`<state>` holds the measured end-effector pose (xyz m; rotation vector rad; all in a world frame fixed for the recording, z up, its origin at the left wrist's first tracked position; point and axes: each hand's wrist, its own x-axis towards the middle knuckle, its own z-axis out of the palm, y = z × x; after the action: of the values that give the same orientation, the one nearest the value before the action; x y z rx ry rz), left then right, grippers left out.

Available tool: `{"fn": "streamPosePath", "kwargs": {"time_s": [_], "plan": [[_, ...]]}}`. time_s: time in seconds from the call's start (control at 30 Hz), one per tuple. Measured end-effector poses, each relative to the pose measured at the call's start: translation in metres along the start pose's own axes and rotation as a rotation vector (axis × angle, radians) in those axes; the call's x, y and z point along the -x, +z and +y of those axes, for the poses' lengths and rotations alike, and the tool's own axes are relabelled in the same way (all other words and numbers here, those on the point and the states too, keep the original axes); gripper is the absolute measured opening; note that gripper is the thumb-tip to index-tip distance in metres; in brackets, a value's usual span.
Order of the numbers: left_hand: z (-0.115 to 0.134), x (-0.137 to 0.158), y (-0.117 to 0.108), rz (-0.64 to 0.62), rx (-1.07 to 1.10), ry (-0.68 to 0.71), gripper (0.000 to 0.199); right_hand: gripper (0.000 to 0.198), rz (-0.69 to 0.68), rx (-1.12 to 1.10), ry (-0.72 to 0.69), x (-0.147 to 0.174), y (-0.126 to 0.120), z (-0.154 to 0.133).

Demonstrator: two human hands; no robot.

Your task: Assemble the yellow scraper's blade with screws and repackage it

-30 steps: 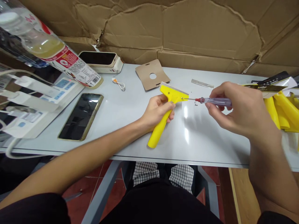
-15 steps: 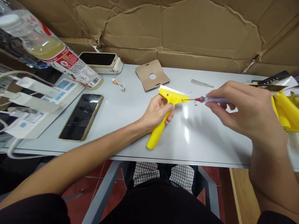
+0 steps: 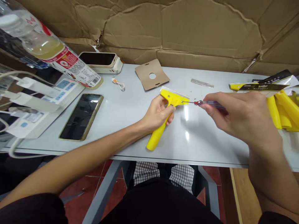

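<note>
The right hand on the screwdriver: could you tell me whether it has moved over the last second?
Yes. The right hand has dropped slightly toward the table's near edge, away from the metal blade strip, keeping the screwdriver at the yellow scraper.

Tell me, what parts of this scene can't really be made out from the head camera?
- Screwdriver: its handle is mostly hidden in the right hand.
- Yellow scraper: mid-handle covered by the left hand; the screw at the tip is too small to see.
- Bottle: top cut off by the left edge, label print unreadable.
- Yellow pieces: cut off by the right edge.
</note>
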<state>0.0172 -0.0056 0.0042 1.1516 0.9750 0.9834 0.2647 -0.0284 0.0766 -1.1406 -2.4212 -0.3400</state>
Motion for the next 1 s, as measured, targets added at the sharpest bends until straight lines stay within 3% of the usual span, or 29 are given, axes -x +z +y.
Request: {"fn": "streamPosePath", "kwargs": {"time_s": [0.2,0.43,0.8,1.0], "plan": [[0.001,-0.001,0.002,0.001,-0.028,0.008,0.025,0.026,-0.066,-0.044,0.084,-0.001,-0.002,0.005],[0.003,-0.002,0.001,-0.004,0.035,-0.019,0.021,0.006,-0.018,-0.155,0.011,-0.001,-0.008,0.015],[0.001,-0.001,0.002,-0.001,0.023,-0.006,0.022,0.025,-0.064,0.018,0.013,0.003,-0.003,0.008],[0.0,-0.001,0.003,-0.025,-0.035,0.009,0.021,0.028,-0.129,0.0,0.118,0.001,-0.007,0.006]]}}
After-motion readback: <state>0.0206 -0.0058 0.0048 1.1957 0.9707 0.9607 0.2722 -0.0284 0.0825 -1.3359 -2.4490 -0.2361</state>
